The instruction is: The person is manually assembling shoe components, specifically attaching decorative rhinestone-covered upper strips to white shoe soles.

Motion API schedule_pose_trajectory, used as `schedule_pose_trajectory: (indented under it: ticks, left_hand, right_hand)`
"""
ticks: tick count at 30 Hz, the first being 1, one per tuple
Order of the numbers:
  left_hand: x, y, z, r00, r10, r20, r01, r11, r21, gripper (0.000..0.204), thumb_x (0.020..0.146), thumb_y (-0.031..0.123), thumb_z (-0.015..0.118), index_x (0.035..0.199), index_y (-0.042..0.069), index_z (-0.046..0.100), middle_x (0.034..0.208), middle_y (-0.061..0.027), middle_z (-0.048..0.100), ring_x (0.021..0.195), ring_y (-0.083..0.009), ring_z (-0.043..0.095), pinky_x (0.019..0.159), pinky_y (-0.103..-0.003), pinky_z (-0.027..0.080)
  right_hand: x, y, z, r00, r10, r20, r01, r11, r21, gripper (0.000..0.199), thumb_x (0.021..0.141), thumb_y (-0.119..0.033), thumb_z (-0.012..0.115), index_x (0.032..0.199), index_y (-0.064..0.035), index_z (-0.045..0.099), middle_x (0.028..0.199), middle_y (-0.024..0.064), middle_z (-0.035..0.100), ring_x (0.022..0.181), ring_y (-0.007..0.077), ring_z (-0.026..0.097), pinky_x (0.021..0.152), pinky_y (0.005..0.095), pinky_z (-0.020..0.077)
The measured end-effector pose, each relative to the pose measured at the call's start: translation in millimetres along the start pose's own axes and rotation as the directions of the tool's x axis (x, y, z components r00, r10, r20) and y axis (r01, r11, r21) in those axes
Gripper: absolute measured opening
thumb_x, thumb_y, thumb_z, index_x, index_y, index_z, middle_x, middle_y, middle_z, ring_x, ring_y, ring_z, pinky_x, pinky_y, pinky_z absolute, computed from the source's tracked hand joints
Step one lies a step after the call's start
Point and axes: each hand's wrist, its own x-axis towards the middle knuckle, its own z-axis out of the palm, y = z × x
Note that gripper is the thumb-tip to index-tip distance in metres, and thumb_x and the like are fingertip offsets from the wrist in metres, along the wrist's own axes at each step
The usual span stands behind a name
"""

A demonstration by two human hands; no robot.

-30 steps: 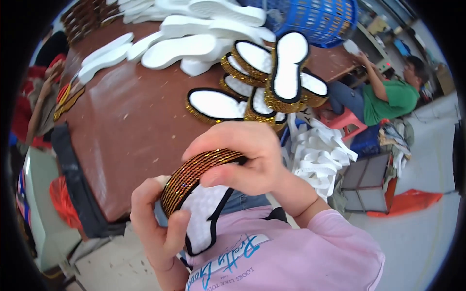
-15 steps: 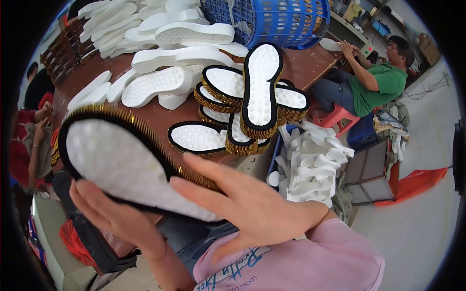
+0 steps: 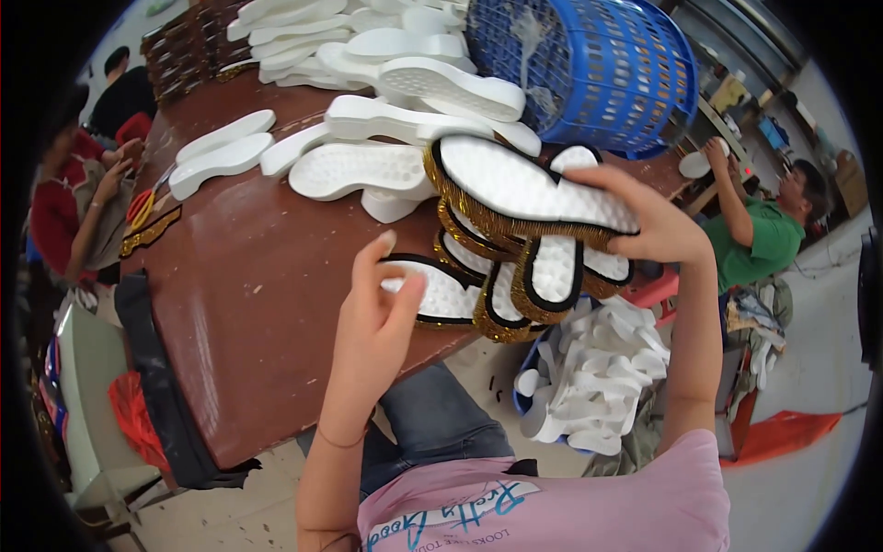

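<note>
My right hand (image 3: 658, 216) grips the heel end of a white shoe sole (image 3: 501, 179) edged with black and gold beaded trim. That sole lies crosswise on top of a pile of similar trimmed soles (image 3: 556, 269), touching the pile or just above it; I cannot tell which. My left hand (image 3: 366, 322) holds nothing. Its thumb and forefinger are apart, close to the left end of a trimmed sole (image 3: 432, 287) low in the pile. Untrimmed white soles (image 3: 359, 170) lie just beyond on the brown table (image 3: 258, 294).
A blue basket (image 3: 625, 78) lies on its side behind the pile. White pieces fill a bin (image 3: 598, 368) beside the table. Scissors (image 3: 141, 210) and gold trim (image 3: 152, 232) lie near the left edge. People sit at left and right, one in a green shirt (image 3: 759, 241).
The trimmed sole has gone from in front of me to the top of the pile, now in my right hand. My left hand has let go of it. The view has shifted left.
</note>
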Motion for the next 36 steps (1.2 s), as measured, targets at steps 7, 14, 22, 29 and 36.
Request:
schedule_pose_trajectory:
  ticks: [7,14,22,29,36]
  left_hand:
    - [-48,-24,-84,0.929,-0.201,-0.311,0.243,0.965,0.102,0.026,0.093,0.010,0.054,0.117,0.001,0.055,0.098,-0.0087,0.063,0.081,-0.0140,0.057,0.072,-0.022,0.047]
    - [-74,-47,-110,0.909,-0.183,-0.375,0.218,0.975,0.053,0.023,0.094,0.009,0.052,0.115,0.000,0.056,0.099,-0.0090,0.063,0.082,-0.0142,0.057,0.074,-0.023,0.048]
    - [-81,-61,-138,0.880,-0.268,-0.393,0.284,0.959,-0.019,0.020,0.095,0.008,0.050,0.110,-0.002,0.058,0.099,-0.0095,0.064,0.083,-0.0139,0.058,0.074,-0.024,0.048]
    - [-68,-64,-128,0.915,-0.189,-0.356,0.265,0.948,0.178,0.022,0.090,0.006,0.056,0.111,-0.001,0.058,0.098,-0.0088,0.063,0.079,-0.0142,0.057,0.072,-0.024,0.048]
    - [-61,-48,-57,0.971,-0.216,0.104,0.205,0.973,0.108,0.058,0.085,0.011,0.065,0.134,-0.002,0.037,0.124,-0.0158,0.048,0.086,-0.0201,0.057,0.075,-0.028,0.049]
  right_hand:
    - [81,-2,-14,0.992,-0.019,0.128,0.006,0.995,0.101,0.062,0.076,-0.017,0.067,0.134,-0.0075,0.048,0.134,0.0091,0.052,0.122,0.0244,0.048,0.107,0.0383,0.0314]
    - [195,16,49,0.893,0.324,0.311,-0.179,0.892,-0.414,0.050,0.086,-0.020,0.061,0.133,-0.0097,0.047,0.123,0.0123,0.059,0.090,0.0253,0.061,0.082,0.0340,0.0472]
    - [211,60,16,0.947,0.239,0.216,-0.120,0.883,-0.453,0.035,0.086,-0.009,0.055,0.121,-0.0029,0.051,0.101,0.0112,0.064,0.079,0.0213,0.056,0.071,0.0322,0.0442]
    - [182,59,1,0.972,0.234,-0.015,-0.224,0.905,-0.361,0.030,0.087,-0.008,0.054,0.117,-0.0014,0.052,0.102,0.0114,0.064,0.078,0.0207,0.055,0.072,0.0308,0.0434]
    - [180,65,12,0.973,0.226,-0.054,-0.230,0.902,-0.365,0.031,0.087,-0.009,0.055,0.117,-0.0018,0.052,0.102,0.0113,0.064,0.080,0.0216,0.056,0.075,0.0301,0.0443]
